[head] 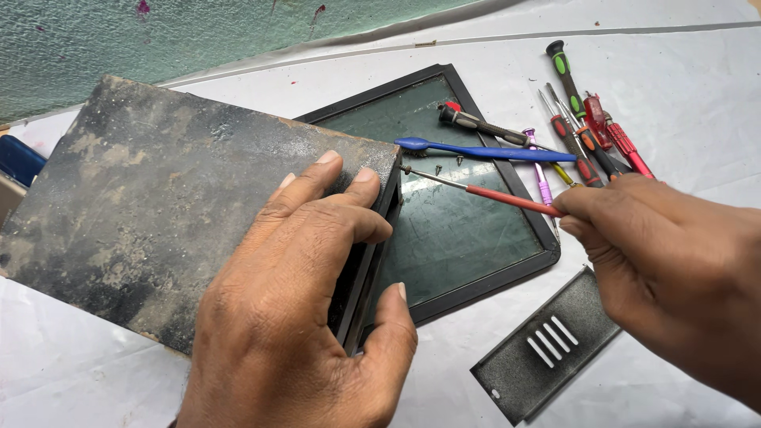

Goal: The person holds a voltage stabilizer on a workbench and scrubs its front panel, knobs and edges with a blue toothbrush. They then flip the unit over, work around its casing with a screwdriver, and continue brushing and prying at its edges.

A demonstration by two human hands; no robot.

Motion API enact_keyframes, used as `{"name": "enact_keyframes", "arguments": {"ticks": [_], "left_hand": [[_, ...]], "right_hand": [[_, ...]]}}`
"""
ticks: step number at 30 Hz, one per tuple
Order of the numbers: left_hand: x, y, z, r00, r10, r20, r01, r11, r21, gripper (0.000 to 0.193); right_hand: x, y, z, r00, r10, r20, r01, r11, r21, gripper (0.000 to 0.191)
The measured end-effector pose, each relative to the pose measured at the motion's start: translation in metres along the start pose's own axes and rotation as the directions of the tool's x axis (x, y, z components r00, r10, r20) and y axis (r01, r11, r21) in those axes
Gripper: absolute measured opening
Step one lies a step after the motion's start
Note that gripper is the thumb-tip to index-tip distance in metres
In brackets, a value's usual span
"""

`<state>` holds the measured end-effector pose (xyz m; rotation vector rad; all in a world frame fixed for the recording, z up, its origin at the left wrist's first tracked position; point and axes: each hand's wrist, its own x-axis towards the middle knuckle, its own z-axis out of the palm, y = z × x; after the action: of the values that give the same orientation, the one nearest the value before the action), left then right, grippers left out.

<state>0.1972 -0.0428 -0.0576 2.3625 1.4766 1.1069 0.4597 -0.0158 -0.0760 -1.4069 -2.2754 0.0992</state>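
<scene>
My left hand [301, 293] grips the right edge of a worn, dusty dark metal case [151, 198], fingers on top and thumb under the rim. My right hand [666, 261] holds a thin red-handled screwdriver [491, 195]; its tip touches the case's upper right corner. Beneath and to the right lies a black-framed dark glass panel [460, 230].
On the panel rest a blue plastic pry tool [476, 150], a black-handled screwdriver [483, 125] and a few loose screws [437, 169]. Several more screwdrivers [587, 127] lie at the upper right. A black slotted metal plate [547, 345] sits at the lower right. White sheet covers the table.
</scene>
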Motion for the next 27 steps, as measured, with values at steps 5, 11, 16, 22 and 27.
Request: {"name": "enact_keyframes", "arguments": {"ticks": [5, 11, 16, 22, 27], "left_hand": [[0.0, 0.002, 0.001, 1.0, 0.017, -0.009, -0.017, 1.0, 0.006, 0.035], [-0.001, 0.002, 0.0, 0.999, 0.035, -0.022, -0.035, 0.999, -0.001, 0.035], [-0.003, 0.002, -0.002, 1.0, 0.019, -0.014, -0.02, 1.0, -0.01, 0.034], [-0.003, 0.003, -0.002, 0.999, 0.031, -0.01, -0.031, 1.0, -0.002, 0.034], [-0.004, 0.003, -0.001, 1.0, 0.023, -0.01, -0.023, 1.0, 0.003, 0.032]], "right_hand": [[0.005, 0.017, 0.006, 0.888, 0.35, 0.3, -0.405, 0.903, 0.145, 0.017], [-0.005, 0.023, 0.003, 0.859, 0.321, 0.399, -0.422, 0.884, 0.199, 0.016], [-0.01, 0.012, -0.004, 0.957, 0.121, 0.263, -0.191, 0.947, 0.259, 0.026], [-0.014, 0.004, -0.009, 0.969, 0.175, 0.174, -0.181, 0.983, 0.023, 0.044], [-0.031, 0.015, -0.009, 0.92, 0.35, 0.176, -0.346, 0.937, -0.054, 0.04]]}}
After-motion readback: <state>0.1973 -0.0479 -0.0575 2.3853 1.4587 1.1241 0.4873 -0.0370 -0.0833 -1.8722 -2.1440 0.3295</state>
